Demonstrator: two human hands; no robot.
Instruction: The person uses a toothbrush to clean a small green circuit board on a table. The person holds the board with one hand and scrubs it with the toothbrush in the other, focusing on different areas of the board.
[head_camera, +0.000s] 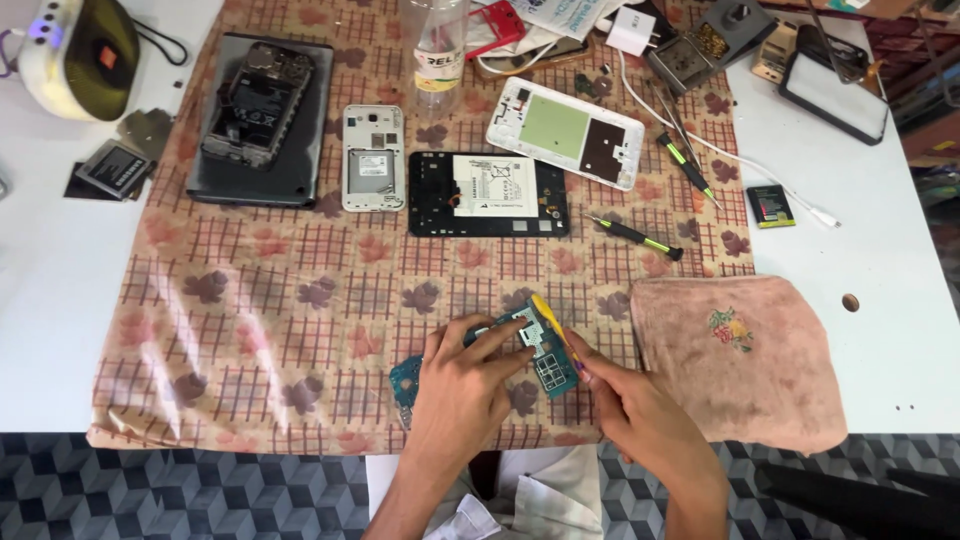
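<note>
A teal circuit board (548, 368) lies on the patterned cloth (300, 300) near the table's front edge. My left hand (465, 385) presses down on it, fingers spread over its left part. My right hand (625, 400) grips a yellow pry tool (548, 316), its tip resting on the board's metal shield. The board's left end (405, 380) shows from under my left wrist.
Further back lie an opened black tablet (488, 195), a white phone frame (372, 158), a white back shell (565, 132), a dark device on a tablet (262, 110), two screwdrivers (640, 238), a bottle (440, 50). A pink towel (740, 355) sits right.
</note>
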